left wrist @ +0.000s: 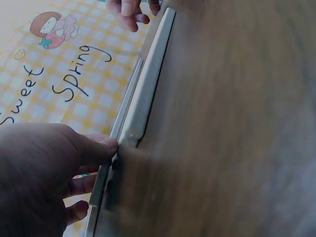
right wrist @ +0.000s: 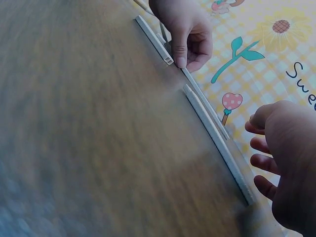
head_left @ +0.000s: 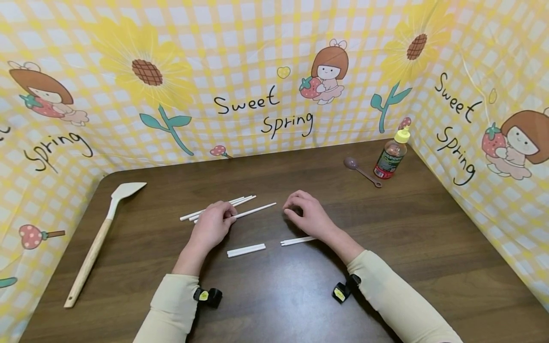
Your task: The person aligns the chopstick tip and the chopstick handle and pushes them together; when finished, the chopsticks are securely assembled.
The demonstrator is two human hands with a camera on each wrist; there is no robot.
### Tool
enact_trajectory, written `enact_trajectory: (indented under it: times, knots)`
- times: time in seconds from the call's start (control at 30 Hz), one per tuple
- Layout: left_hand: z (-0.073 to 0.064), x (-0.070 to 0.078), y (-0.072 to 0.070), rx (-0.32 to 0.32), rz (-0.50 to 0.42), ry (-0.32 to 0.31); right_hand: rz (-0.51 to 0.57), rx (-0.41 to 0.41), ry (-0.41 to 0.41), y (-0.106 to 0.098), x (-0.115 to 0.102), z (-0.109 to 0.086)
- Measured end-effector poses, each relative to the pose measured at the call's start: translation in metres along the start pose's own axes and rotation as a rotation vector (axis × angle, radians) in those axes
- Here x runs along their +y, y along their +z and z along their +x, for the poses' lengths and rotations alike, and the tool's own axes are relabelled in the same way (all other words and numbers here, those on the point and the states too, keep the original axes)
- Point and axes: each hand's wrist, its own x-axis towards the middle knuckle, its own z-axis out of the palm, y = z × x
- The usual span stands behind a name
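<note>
My left hand point(head_left: 214, 223) pinches a slim white chopstick point(head_left: 257, 209) between thumb and fingertips, low over the wooden table. The chopstick slants up to the right, its thin end toward my right hand point(head_left: 310, 215). That hand hovers just beyond this end with loosely bent fingers, holding nothing. Just behind my left hand lie several more white chopsticks point(head_left: 244, 200), partly covered by it. Nearer the front, short white sticks point(head_left: 246, 250) lie side by side. To their right are more white sticks point(head_left: 296, 241), running partly out of sight under my right wrist.
A white spatula point(head_left: 96, 238) with a wooden handle lies at the left. Toward the back right, a purple measuring spoon point(head_left: 362, 171) lies beside a yellow-capped bottle point(head_left: 390, 157). A checked yellow cloth point(head_left: 240, 43) hangs around the table's back and sides.
</note>
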Motion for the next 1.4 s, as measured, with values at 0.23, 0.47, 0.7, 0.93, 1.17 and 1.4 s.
enact_trajectory:
  times: [0.23, 0.47, 0.7, 0.93, 1.17, 1.4]
  knots:
    - [0.000, -0.006, -0.007, 0.019, 0.021, -0.047, 0.027, -0.031, -0.016, 0.001, 0.000, 0.001]
    - [-0.001, -0.014, -0.013, 0.030, 0.040, -0.079, 0.036, -0.033, -0.034, 0.000, -0.001, 0.000]
    - [-0.003, -0.017, -0.019, 0.040, 0.051, -0.128, 0.027, -0.042, -0.030, 0.000, -0.002, 0.000]
    - [-0.004, -0.016, -0.023, 0.057, 0.057, -0.177, 0.019, -0.056, -0.033, -0.001, -0.001, 0.000]
    - [-0.001, -0.014, -0.022, 0.066, 0.011, -0.138, 0.012, -0.112, -0.011, -0.006, -0.003, 0.001]
    - [0.001, -0.010, -0.014, -0.020, -0.107, 0.000, 0.053, -0.276, 0.067, -0.015, -0.003, 0.002]
